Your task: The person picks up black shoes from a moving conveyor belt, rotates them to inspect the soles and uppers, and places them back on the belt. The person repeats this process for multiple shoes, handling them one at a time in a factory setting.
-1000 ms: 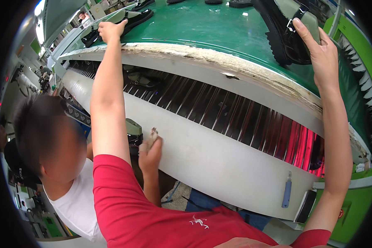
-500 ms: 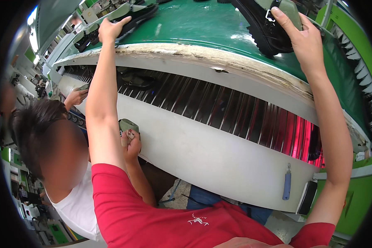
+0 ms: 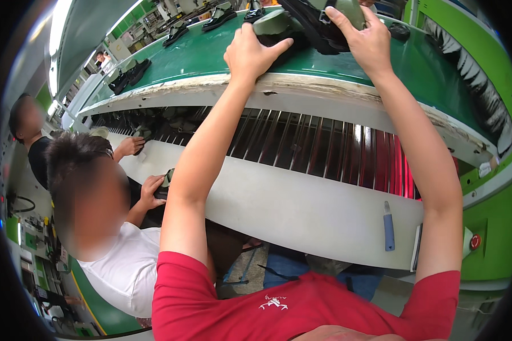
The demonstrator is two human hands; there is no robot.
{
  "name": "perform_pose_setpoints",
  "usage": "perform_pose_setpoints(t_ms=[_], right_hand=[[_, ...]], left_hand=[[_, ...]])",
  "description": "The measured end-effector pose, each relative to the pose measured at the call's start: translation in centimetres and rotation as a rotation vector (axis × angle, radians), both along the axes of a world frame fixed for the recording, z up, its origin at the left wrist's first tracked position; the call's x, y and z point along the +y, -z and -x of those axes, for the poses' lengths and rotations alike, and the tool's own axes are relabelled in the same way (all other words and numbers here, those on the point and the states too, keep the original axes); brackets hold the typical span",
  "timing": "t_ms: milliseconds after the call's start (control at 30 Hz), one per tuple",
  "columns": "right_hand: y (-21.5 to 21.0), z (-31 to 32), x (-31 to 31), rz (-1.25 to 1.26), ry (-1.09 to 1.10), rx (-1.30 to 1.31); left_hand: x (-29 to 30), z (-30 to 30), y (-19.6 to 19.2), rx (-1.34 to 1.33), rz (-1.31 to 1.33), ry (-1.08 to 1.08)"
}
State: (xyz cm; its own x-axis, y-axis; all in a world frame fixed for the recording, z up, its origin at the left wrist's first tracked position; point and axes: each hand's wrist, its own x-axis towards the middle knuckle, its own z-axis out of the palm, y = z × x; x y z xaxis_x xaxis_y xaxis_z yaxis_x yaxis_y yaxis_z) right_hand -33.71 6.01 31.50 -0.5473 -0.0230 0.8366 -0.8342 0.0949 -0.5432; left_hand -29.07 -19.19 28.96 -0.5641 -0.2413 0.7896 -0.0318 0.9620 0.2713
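My right hand (image 3: 370, 45) grips a black chunky-soled shoe (image 3: 318, 28) with a buckled strap, its thumb near the buckle. A sage-green last fills that shoe, which is cut off by the top edge. Just left of it, my left hand (image 3: 250, 54) is closed around a second black shoe (image 3: 293, 52) with a green last (image 3: 272, 23) in it, the thumb stretched along its near side. The fingers on the far side are hidden. Both shoes are close together over the green belt (image 3: 199, 65), and I cannot tell whether they rest on it.
Several other shoes (image 3: 219, 17) stand along the belt. Below run a roller conveyor (image 3: 301, 139) and a white ledge (image 3: 267, 193) with a blue-handled knife (image 3: 388, 227). At my left a co-worker in white (image 3: 122, 267) holds a shoe. A green machine (image 3: 495, 227) stands at right.
My left hand has moved right with its shoe, toward the other one. My right hand and its shoe have shifted left and up. The view has turned, showing more of the belt.
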Motion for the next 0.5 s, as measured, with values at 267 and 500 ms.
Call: perform_pose_setpoints(t_ms=[267,500], right_hand=[[-0.5,-0.7,0.8,-0.138,0.029,0.006],[0.1,1.6,0.5,-0.157,-0.302,-0.076]], left_hand=[[0.4,-0.5,0.1,-0.097,-0.014,-0.028],[-1.2,-0.1,0.4,-0.151,-0.08,0.091]])
